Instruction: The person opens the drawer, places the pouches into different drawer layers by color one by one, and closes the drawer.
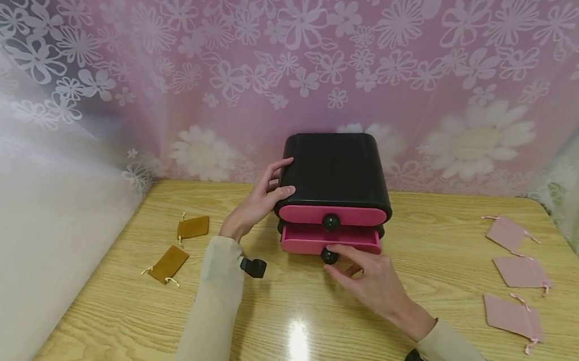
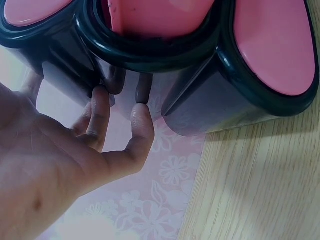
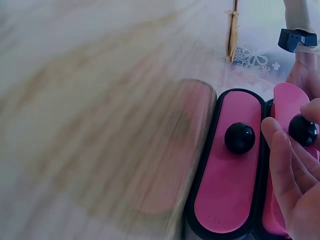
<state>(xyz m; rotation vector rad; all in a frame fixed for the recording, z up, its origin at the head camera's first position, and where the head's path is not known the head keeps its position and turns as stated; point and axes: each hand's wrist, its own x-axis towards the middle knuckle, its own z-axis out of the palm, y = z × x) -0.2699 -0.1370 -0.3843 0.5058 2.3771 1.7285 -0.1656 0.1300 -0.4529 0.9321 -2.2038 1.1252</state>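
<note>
A black drawer unit (image 1: 336, 167) with pink drawers stands on the table near the back curtain. Its middle drawer (image 1: 305, 246) is pulled partly out, while the top drawer (image 1: 302, 213) is in. My right hand (image 1: 376, 281) pinches the round black knob (image 1: 329, 256) of the middle drawer between thumb and fingers. My left hand (image 1: 254, 203) rests against the unit's left side, thumb and a finger at the top edge. Bent fingers (image 2: 142, 120) touch its dark side in the left wrist view. The bottom drawer (image 3: 225, 185) is in, with its own knob (image 3: 239, 138).
On the left of the table lie two brown drawstring pouches (image 1: 194, 227) (image 1: 169, 264). Three pink drawstring pouches (image 1: 507, 233) (image 1: 522, 272) (image 1: 513, 316) lie in a column on the right. A flowered curtain (image 1: 256, 87) hangs behind the table (image 1: 268, 326) and along its sides.
</note>
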